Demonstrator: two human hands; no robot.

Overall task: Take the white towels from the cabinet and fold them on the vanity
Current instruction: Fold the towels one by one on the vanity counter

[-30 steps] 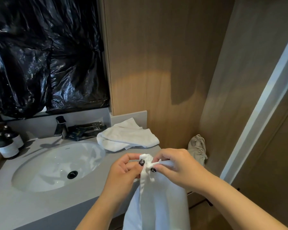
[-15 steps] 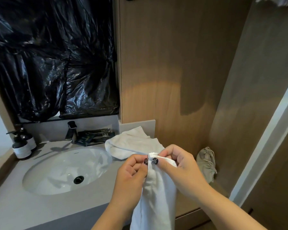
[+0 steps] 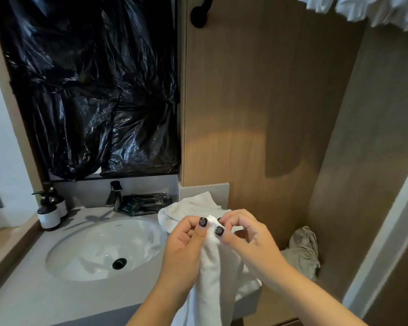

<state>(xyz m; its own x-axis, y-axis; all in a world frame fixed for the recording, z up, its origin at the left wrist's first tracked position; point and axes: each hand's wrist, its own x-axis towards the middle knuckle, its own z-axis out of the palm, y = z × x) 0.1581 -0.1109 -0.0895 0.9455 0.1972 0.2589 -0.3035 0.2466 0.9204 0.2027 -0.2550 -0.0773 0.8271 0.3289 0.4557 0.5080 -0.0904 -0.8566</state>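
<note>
A white towel (image 3: 212,276) hangs down in front of the grey vanity (image 3: 45,295). My left hand (image 3: 184,252) and my right hand (image 3: 252,243) pinch its top edge side by side, thumbs nearly touching. A second white towel (image 3: 186,209) lies loosely bunched on the vanity's right end, behind my hands. More white cloth (image 3: 372,8) hangs at the top right of the wooden cabinet nook.
A white oval sink (image 3: 99,248) with a black faucet (image 3: 115,195) fills the vanity's middle. Dark soap bottles (image 3: 50,209) stand at the back left, dark packets (image 3: 146,203) beside the faucet. A beige cloth bag (image 3: 303,250) sits on the cabinet's low shelf. Black plastic (image 3: 92,90) covers the mirror.
The view has tilted up, showing more wall and the cloth at top right. Both hands kept their pinch on the towel's top edge and rose slightly with it.
</note>
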